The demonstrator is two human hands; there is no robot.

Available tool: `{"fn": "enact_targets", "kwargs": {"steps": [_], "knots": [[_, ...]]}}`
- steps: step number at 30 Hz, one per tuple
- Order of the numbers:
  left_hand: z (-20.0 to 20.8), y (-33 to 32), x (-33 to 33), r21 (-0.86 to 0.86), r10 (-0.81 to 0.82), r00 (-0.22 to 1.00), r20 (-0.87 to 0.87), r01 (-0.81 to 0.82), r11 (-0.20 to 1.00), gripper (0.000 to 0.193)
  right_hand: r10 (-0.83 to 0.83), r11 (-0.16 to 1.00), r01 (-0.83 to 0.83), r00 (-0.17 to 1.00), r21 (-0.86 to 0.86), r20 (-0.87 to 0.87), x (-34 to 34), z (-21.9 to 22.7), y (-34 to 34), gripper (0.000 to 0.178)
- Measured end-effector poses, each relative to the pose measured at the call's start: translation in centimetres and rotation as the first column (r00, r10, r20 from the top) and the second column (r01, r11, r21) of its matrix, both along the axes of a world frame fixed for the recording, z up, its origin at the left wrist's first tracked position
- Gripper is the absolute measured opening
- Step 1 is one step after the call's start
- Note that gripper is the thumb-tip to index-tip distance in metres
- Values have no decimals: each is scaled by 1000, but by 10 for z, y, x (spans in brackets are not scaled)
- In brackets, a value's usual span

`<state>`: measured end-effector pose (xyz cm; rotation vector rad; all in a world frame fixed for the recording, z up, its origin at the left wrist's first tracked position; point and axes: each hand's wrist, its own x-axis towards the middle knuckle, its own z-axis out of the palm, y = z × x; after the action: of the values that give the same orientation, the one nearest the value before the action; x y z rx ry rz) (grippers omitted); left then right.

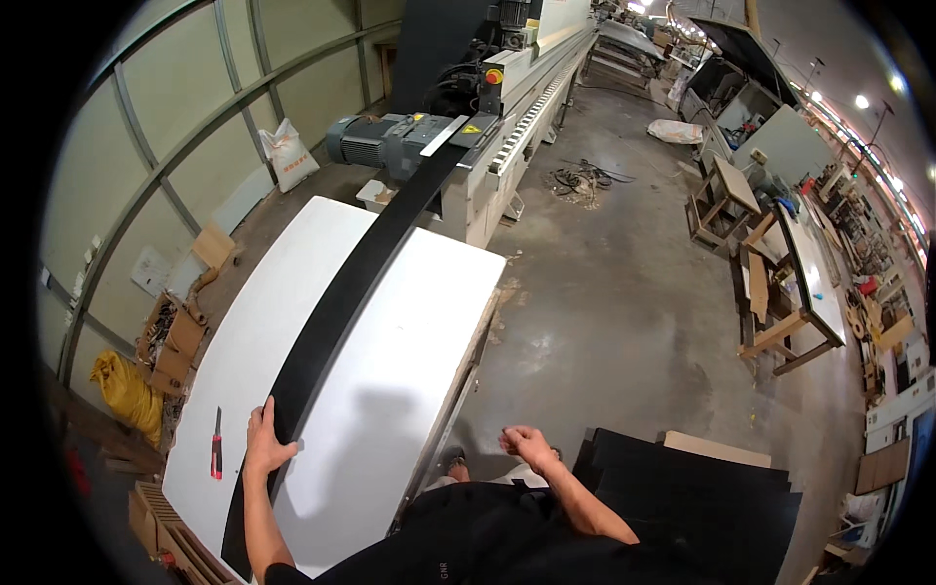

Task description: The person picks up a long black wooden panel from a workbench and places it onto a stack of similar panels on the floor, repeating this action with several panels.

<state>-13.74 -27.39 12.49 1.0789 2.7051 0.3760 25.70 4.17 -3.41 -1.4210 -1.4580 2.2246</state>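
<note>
A long, narrow black board (336, 302) lies along a white tabletop (429, 312), and its far end reaches the feed end of a long machine (478, 185). My left hand (266, 444) grips the board near its close end, with the thumb on the right side and the fingers over the left edge. To the left of that hand lies a red and black utility knife (216, 456). My right hand (529, 447) hangs in front of my body, right of the table, its fingers curled in with nothing visible in them.
A stack of black boards (682, 507) lies low at my right. Beside the machine's end sits a grey motor (375, 143). Cables and scraps (585, 181) litter the floor farther on. Wooden-legged workbenches (809, 263) stand right. A yellow sack (127, 395) and cardboard box (171, 341) sit left.
</note>
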Motion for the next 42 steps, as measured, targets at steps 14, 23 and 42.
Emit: {"fn": "enact_targets", "kwargs": {"steps": [14, 23, 42], "knots": [[10, -112, 43, -86, 175, 984, 43, -171, 982, 105, 143, 963, -212, 925, -166, -351, -245, 108, 9, 23], [14, -176, 70, -104, 206, 979, 6, -204, 973, 108, -75, 962, -34, 920, -269, -386, -335, 114, 11, 31], [41, -286, 141, -370, 303, 952, -53, -300, 879, 99, 189, 793, -346, 922, -501, -338, -256, 90, -121, 27]]}}
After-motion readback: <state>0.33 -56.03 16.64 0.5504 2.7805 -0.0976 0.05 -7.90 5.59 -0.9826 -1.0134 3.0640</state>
